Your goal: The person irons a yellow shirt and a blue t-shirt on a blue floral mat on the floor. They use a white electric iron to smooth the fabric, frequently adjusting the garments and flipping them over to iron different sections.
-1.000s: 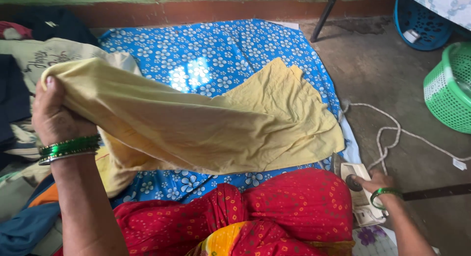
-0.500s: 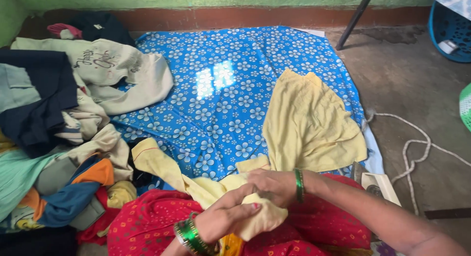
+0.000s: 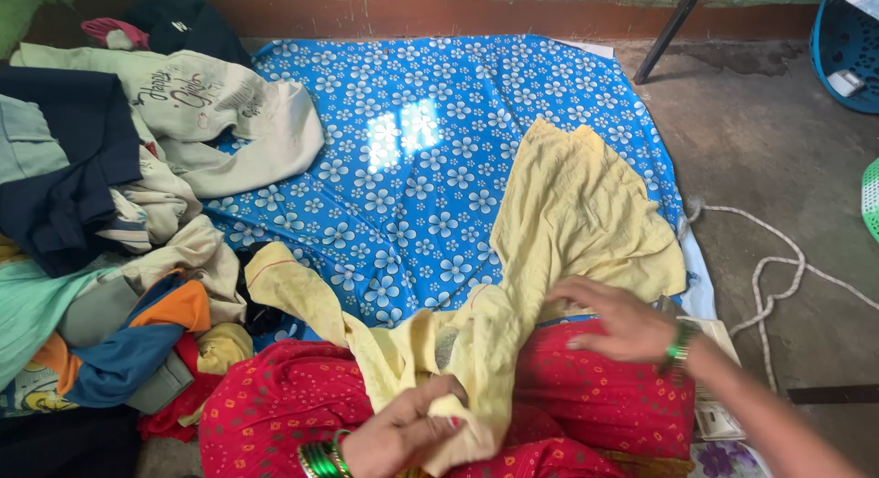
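Note:
A pale yellow garment (image 3: 572, 222) lies across a blue sheet with white flowers (image 3: 412, 167) and drapes down onto my lap, which is covered in red patterned cloth (image 3: 586, 396). My left hand (image 3: 398, 432), with green bangles at the wrist, is closed on a bunched end of the yellow garment low in the view. My right hand (image 3: 618, 318), with a green bangle, hovers with fingers spread over the lap, just beside the garment's lower edge. It holds nothing.
A heap of mixed clothes (image 3: 110, 222) fills the left side. A white electric iron (image 3: 714, 386) sits partly hidden behind my right wrist, its cord (image 3: 778, 258) looping over the concrete floor. A blue basket (image 3: 847, 57) and a dark pole (image 3: 668, 29) stand at the upper right.
A second ago my left hand held the garment up high and my right hand was on the iron. Both hands then met at the lap; now the right hand has moved off to the right.

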